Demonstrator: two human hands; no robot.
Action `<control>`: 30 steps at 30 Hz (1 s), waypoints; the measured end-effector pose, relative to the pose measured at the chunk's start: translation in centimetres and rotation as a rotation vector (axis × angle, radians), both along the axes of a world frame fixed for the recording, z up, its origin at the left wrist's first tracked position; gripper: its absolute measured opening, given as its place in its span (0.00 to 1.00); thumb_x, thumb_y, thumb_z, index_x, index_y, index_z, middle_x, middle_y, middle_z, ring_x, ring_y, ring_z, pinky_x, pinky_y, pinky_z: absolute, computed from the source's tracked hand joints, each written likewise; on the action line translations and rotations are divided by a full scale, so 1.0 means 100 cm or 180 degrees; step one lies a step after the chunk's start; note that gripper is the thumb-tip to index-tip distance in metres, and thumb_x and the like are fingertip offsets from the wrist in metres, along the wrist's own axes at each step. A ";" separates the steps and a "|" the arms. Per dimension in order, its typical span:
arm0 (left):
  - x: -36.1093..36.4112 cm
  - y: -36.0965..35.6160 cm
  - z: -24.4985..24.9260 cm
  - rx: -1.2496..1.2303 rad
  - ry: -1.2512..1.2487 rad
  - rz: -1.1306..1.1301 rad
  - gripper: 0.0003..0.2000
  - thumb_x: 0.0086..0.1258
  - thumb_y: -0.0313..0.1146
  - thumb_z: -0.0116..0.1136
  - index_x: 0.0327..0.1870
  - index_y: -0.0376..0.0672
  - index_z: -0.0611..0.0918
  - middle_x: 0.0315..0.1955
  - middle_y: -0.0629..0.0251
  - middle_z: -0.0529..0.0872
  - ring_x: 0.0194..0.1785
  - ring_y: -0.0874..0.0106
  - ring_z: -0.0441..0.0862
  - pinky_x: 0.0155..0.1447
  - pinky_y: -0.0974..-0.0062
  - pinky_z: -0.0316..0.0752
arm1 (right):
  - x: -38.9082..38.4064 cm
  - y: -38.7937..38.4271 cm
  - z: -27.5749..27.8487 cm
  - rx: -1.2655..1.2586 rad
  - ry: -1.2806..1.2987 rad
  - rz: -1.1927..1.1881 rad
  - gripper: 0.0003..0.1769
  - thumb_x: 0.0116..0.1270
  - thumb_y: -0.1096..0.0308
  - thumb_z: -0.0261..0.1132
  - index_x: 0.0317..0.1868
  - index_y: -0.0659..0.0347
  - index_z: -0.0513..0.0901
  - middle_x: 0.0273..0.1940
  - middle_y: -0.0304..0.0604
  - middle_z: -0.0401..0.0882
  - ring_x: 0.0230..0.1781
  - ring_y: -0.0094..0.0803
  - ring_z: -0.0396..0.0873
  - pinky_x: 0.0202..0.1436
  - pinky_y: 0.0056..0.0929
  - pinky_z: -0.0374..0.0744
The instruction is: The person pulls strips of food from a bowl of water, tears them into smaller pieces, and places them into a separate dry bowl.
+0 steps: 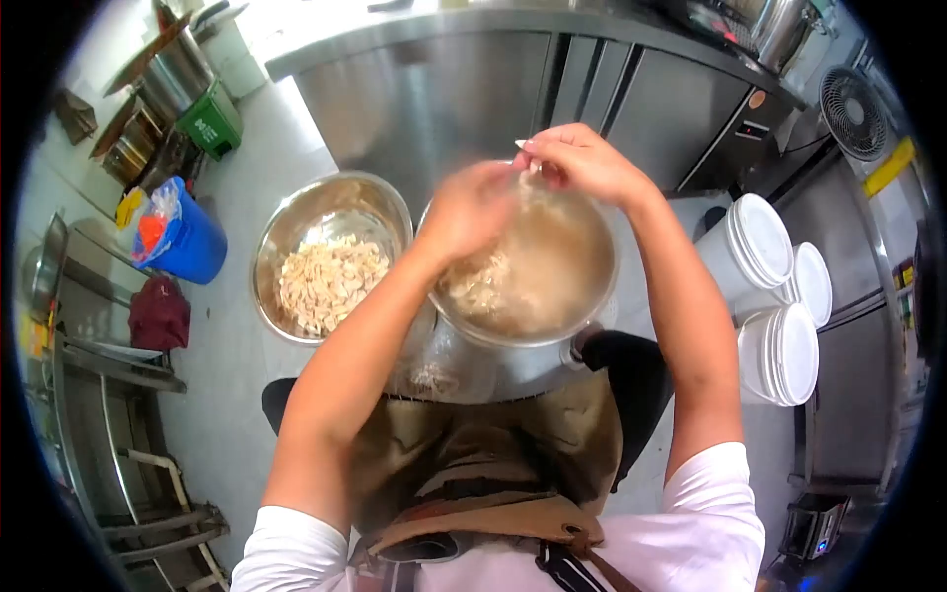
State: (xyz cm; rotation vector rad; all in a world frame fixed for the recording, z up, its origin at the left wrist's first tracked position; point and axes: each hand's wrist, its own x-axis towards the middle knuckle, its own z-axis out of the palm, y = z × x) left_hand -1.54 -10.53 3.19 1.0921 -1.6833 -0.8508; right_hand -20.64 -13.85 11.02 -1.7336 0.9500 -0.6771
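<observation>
Cloudy brownish water fills a steel bowl [552,266] in front of me, with pale pieces [478,286] showing at its left side. Over its far rim, my right hand [582,163] is closed in a pinch on a small pale piece [523,146] whose kind I cannot make out. My left hand [472,212] hovers above the bowl's far left part, close to the right one; motion smears its fingers. Left of this bowl, a second steel bowl [380,202] holds a heap of small cream-coloured pieces [330,281].
A steel counter [424,99] stands beyond the bowls. White lidded buckets [779,350] are on the right, below a black fan [853,113]. At left are a blue bin [192,242] and a green bin [212,120]. Scraps [431,377] lie near the bowls' front.
</observation>
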 end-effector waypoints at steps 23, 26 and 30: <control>-0.002 -0.005 0.123 0.0783 -0.0346 -0.0799 0.08 0.63 0.26 0.61 0.39 0.31 0.81 0.29 0.60 0.85 0.32 0.74 0.84 0.37 0.77 0.79 | -0.017 0.019 -0.005 -0.0232 -0.0924 0.0150 0.09 0.67 0.65 0.63 0.39 0.62 0.80 0.30 0.33 0.79 0.29 0.18 0.71 0.34 0.18 0.71; -0.004 -0.008 0.122 0.0677 -0.0085 -0.0724 0.08 0.60 0.25 0.62 0.38 0.32 0.81 0.29 0.60 0.85 0.32 0.74 0.83 0.38 0.77 0.79 | -0.018 0.021 -0.001 -0.0158 -0.0928 0.0036 0.09 0.67 0.66 0.63 0.39 0.64 0.80 0.31 0.34 0.79 0.30 0.18 0.73 0.34 0.18 0.72; -0.013 -0.015 0.107 0.1032 0.0437 -0.0683 0.07 0.59 0.25 0.64 0.37 0.34 0.82 0.30 0.60 0.86 0.31 0.74 0.83 0.38 0.77 0.78 | -0.020 0.023 -0.003 -0.0422 -0.0976 -0.0037 0.08 0.66 0.68 0.64 0.39 0.65 0.80 0.32 0.34 0.80 0.32 0.18 0.75 0.36 0.20 0.74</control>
